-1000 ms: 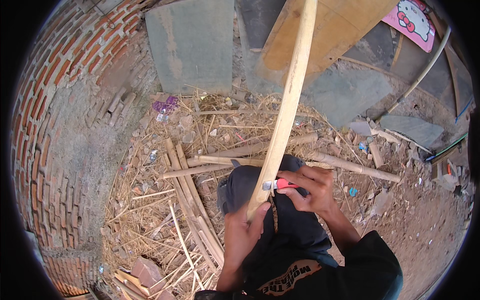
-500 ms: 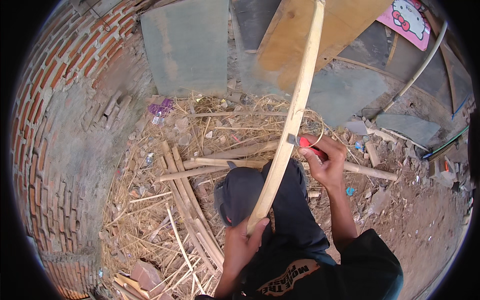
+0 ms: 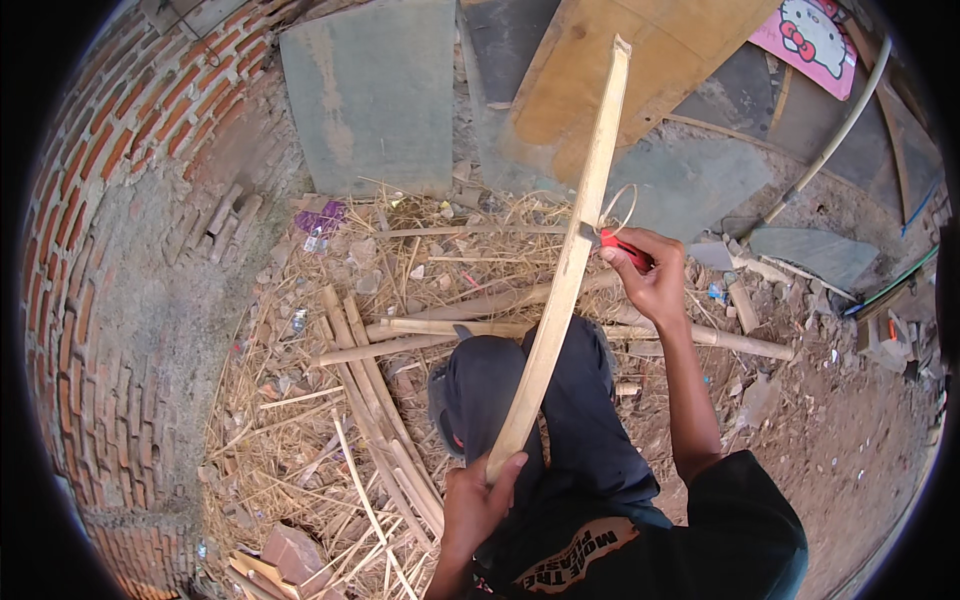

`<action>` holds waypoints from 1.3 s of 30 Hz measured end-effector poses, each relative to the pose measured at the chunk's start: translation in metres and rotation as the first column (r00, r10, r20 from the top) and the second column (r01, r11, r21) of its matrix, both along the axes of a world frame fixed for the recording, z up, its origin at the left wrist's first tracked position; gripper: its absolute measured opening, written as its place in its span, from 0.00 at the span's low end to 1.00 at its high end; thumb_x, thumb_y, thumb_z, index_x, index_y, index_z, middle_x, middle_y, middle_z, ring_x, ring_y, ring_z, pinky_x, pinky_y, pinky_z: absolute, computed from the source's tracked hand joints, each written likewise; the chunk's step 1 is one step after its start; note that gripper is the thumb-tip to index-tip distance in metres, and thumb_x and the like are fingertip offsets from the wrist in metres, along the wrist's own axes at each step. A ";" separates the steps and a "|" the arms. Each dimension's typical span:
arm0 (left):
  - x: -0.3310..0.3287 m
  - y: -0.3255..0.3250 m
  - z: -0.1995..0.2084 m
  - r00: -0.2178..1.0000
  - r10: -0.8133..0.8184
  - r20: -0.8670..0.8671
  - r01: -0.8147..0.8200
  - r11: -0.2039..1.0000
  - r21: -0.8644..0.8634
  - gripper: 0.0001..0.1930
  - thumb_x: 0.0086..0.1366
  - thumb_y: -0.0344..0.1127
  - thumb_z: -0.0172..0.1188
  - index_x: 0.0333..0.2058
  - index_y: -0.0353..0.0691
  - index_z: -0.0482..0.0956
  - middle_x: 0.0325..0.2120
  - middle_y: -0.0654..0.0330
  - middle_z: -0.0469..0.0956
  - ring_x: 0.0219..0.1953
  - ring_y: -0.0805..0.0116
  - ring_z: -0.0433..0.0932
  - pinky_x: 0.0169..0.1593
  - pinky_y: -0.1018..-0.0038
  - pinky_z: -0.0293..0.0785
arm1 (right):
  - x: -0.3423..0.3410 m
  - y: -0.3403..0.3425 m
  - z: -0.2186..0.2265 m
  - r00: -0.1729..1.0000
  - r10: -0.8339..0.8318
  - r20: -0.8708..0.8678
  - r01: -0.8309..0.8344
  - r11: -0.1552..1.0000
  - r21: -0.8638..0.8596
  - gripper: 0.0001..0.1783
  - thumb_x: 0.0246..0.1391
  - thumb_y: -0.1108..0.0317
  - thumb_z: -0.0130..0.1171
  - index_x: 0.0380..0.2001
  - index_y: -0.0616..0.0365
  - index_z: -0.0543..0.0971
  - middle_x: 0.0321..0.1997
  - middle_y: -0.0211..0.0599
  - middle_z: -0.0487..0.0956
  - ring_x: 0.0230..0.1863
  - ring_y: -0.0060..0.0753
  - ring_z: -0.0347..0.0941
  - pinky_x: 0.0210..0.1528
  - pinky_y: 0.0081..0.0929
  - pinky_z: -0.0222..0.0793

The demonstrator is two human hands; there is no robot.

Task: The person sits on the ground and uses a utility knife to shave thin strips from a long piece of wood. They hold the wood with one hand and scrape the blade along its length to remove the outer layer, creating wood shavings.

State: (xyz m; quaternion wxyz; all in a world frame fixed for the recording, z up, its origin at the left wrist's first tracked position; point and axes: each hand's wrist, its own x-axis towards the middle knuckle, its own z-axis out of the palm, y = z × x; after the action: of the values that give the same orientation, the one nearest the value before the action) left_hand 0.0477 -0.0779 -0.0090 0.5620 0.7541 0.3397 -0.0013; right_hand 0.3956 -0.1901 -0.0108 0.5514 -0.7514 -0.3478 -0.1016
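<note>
1 long pale strip (image 3: 560, 310) slants up across dark-clad knees (image 3: 488, 385), its low end gripped in L hand (image 3: 478, 503). R hand (image 3: 656, 275) clenched round red-handled knife (image 3: 628, 247), blade (image 3: 587, 230) against pale strip above mid-length; thin curl (image 3: 633, 205) next to blade. Loose strips (image 3: 372, 400) on gnd (image 3: 800, 440), L side.

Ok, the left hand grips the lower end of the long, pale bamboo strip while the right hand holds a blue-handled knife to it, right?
One slip: in the head view, the metal-bladed knife has a red handle, not a blue one. The rest stands: left hand gripping the lower end of the long, pale bamboo strip, right hand holding the knife to it.
</note>
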 end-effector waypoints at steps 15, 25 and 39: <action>-0.027 -0.001 -0.007 0.994 0.007 -0.106 -0.013 0.998 -0.064 0.20 0.76 0.48 0.66 0.37 0.33 0.87 0.11 0.63 0.76 0.14 0.74 0.77 0.22 0.71 0.72 | 0.104 0.016 -0.025 0.994 0.008 -0.113 -0.006 1.000 0.019 0.16 0.63 0.63 0.73 0.48 0.63 0.90 0.38 0.41 0.91 0.38 0.22 0.82 0.45 0.28 0.78; -0.062 -0.006 0.019 0.977 -0.128 -0.172 0.068 0.946 -0.317 0.21 0.75 0.47 0.67 0.27 0.35 0.83 0.12 0.66 0.75 0.14 0.79 0.73 0.21 0.75 0.67 | 0.271 -0.066 -0.096 0.922 -0.384 -0.051 0.343 0.871 -0.353 0.29 0.60 0.42 0.70 0.36 0.63 0.91 0.29 0.45 0.87 0.35 0.30 0.84 0.45 0.36 0.78; -0.034 0.043 -0.021 0.985 0.169 0.044 -0.147 0.940 -0.307 0.22 0.77 0.45 0.65 0.27 0.34 0.79 0.14 0.60 0.78 0.15 0.75 0.76 0.20 0.76 0.70 | 0.184 -0.113 -0.094 0.825 -0.455 -0.334 -0.072 0.502 -0.862 0.37 0.51 0.39 0.71 0.51 0.60 0.86 0.51 0.58 0.87 0.54 0.59 0.84 0.58 0.47 0.77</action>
State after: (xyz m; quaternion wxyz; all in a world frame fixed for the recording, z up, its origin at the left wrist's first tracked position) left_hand 0.0133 -0.0347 -0.0298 0.6807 0.6290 0.3751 0.0182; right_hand 0.5794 -0.3035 -0.1050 0.1719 -0.9540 -0.0982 0.2251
